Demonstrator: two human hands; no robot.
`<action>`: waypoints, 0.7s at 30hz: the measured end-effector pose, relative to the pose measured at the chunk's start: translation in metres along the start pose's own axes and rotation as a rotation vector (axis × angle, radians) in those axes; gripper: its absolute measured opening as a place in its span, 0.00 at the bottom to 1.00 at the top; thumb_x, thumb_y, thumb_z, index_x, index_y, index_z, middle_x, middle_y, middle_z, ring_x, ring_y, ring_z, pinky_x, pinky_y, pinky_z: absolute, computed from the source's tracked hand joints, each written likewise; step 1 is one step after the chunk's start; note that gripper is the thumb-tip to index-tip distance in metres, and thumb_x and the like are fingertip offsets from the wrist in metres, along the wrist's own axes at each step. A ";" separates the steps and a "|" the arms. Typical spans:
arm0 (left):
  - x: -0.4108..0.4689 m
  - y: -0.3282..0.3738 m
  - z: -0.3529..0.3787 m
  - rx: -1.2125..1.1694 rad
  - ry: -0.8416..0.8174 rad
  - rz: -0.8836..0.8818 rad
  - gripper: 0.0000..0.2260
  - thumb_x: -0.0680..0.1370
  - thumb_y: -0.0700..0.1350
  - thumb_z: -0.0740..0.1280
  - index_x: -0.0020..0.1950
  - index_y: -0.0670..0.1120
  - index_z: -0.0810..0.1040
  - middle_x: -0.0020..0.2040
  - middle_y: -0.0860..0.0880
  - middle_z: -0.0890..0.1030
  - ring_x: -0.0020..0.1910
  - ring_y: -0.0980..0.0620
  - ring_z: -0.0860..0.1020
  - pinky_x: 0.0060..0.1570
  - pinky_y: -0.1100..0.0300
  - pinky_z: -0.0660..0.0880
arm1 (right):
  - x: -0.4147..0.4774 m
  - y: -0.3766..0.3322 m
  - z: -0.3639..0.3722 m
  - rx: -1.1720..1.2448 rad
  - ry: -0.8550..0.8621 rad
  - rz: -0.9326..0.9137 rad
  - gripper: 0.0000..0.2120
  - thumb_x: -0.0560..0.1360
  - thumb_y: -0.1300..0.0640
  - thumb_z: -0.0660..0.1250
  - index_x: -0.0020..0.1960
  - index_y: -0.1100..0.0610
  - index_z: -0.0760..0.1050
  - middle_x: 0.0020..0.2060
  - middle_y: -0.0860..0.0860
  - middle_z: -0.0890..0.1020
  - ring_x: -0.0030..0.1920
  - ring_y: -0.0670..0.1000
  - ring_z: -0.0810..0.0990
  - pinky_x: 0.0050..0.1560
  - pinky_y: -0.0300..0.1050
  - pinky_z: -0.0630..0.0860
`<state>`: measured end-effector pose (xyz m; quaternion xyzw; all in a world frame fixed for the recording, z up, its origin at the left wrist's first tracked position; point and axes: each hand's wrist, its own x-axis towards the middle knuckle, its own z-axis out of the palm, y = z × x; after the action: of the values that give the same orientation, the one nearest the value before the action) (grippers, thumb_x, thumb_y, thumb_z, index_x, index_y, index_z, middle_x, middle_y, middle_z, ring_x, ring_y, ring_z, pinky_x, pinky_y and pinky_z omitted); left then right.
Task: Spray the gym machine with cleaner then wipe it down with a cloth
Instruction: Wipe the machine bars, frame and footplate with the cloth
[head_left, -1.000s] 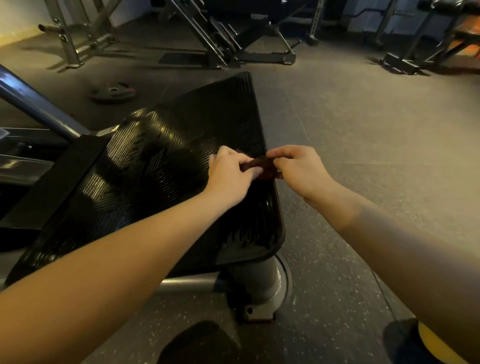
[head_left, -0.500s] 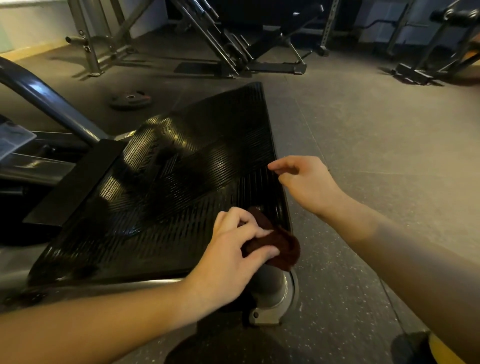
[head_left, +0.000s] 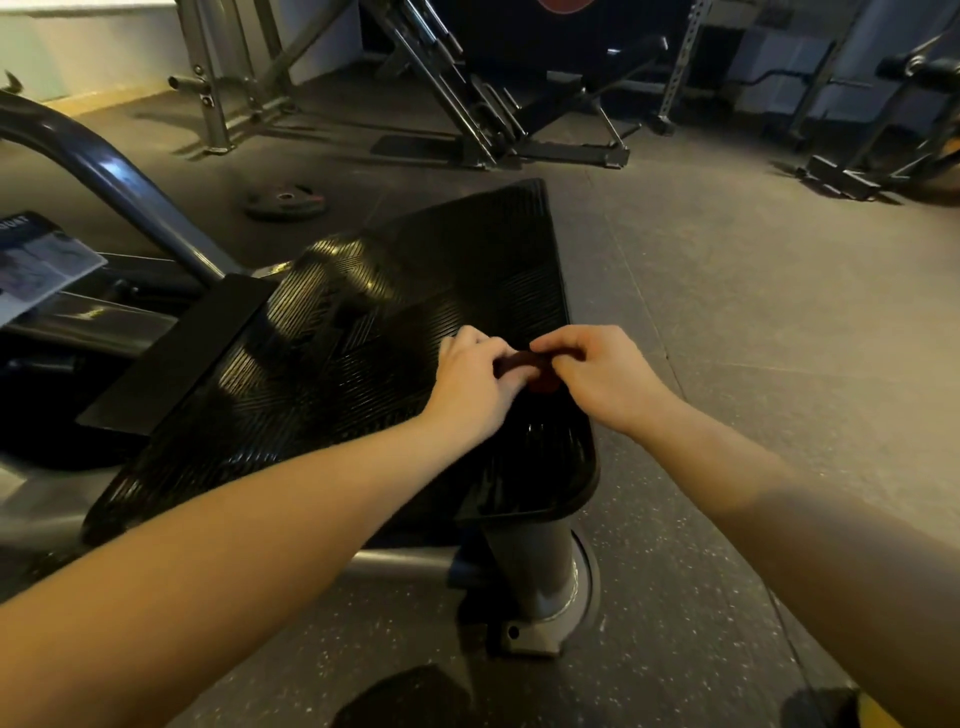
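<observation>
Both arms are reaching forward over the ribbed black footplate (head_left: 363, 364), meeting near its right edge. The left hand (head_left: 475, 387) and right hand (head_left: 597, 374) are each pinching the small dark cloth (head_left: 524, 364) with curled fingers, holding it between them.

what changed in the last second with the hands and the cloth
Half a second ago the left hand alone held the cloth at the near right corner of the footplate. It has since carried the cloth farther up the plate's right side, and the right hand, then free, pinches it again, as a second ago. The footplate and the loose weight plate stayed put.
</observation>
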<state>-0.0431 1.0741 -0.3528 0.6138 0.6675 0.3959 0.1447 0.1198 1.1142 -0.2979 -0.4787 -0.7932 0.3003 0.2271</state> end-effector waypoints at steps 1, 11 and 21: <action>0.005 -0.003 -0.001 0.001 0.005 -0.031 0.07 0.79 0.54 0.72 0.49 0.52 0.82 0.52 0.51 0.71 0.57 0.52 0.65 0.56 0.60 0.62 | -0.002 0.001 0.000 -0.038 -0.005 -0.012 0.18 0.81 0.63 0.61 0.64 0.47 0.81 0.57 0.45 0.83 0.56 0.44 0.81 0.58 0.39 0.78; -0.069 -0.006 -0.041 -0.021 -0.164 0.179 0.05 0.76 0.52 0.76 0.48 0.54 0.83 0.52 0.59 0.71 0.56 0.56 0.69 0.61 0.66 0.65 | -0.016 0.002 -0.004 -0.503 -0.205 -0.239 0.21 0.84 0.55 0.64 0.76 0.52 0.72 0.76 0.49 0.71 0.79 0.48 0.59 0.70 0.30 0.47; -0.022 -0.026 -0.022 0.011 -0.084 0.139 0.07 0.76 0.50 0.76 0.52 0.52 0.83 0.52 0.54 0.71 0.55 0.52 0.67 0.62 0.58 0.66 | -0.007 0.000 -0.008 -0.583 -0.385 -0.204 0.22 0.84 0.50 0.62 0.78 0.47 0.68 0.81 0.49 0.62 0.82 0.50 0.54 0.82 0.51 0.48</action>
<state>-0.0720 1.0472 -0.3636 0.6755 0.6188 0.3754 0.1412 0.1280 1.1100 -0.2926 -0.3765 -0.9173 0.1222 -0.0437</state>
